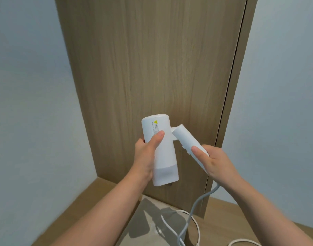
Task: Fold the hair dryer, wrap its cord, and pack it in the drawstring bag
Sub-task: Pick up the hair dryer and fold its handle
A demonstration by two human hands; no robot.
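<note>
I hold a white hair dryer (162, 157) in the air in front of a wooden panel. My left hand (145, 157) grips its barrel, thumb across the printed label. My right hand (212, 162) grips the handle (185, 139), which angles out to the right from the hinge. The grey cord (193, 212) drops from below my right hand to the surface. A beige drawstring bag (148, 226) lies flat below, with its white drawstring (196, 226) looped over it.
A wooden panel (152, 68) stands straight ahead between pale walls. The wooden table surface (91, 197) runs along the bottom, with the bag on it. Another loop of white cord (244, 241) lies at the lower right.
</note>
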